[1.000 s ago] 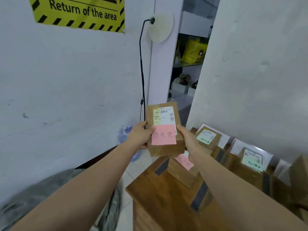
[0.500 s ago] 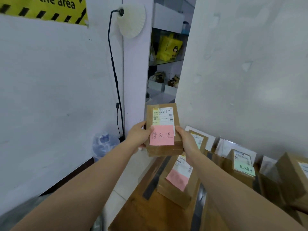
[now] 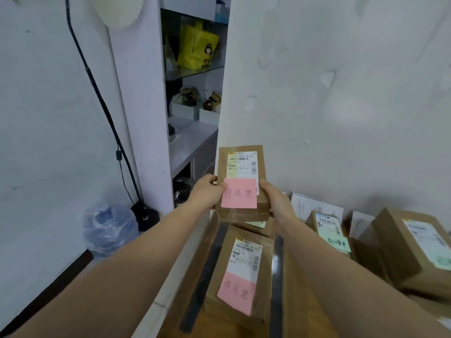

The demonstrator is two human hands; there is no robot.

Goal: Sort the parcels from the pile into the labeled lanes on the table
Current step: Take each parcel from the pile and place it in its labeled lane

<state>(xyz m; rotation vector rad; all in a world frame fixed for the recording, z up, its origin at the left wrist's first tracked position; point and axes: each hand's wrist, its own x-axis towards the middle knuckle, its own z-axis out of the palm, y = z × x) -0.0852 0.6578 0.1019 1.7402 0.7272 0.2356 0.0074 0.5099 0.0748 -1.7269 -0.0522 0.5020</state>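
Observation:
I hold a brown parcel (image 3: 241,167) with a white shipping label and a pink note upright in the air, over the far end of the wooden table (image 3: 192,254). My left hand (image 3: 206,191) grips its left edge and my right hand (image 3: 274,200) grips its right edge. Below it, between two dark tape strips, lies another brown parcel with a pink note (image 3: 240,274). A parcel with a green note (image 3: 327,228) and a larger brown parcel (image 3: 402,247) sit in the lanes to the right. White lane cards (image 3: 314,203) lean on the wall.
A white wall runs behind the table. To the left stand a water jug (image 3: 109,228) on the floor, a black lamp base (image 3: 146,215) with its cable, and a shelf recess holding a yellow bag (image 3: 197,47). The table's left edge drops to the tiled floor.
The view has swung right and down along the table. The held parcel stays in both hands and now hangs over the leftmost lane, with more of the lane parcels in sight.

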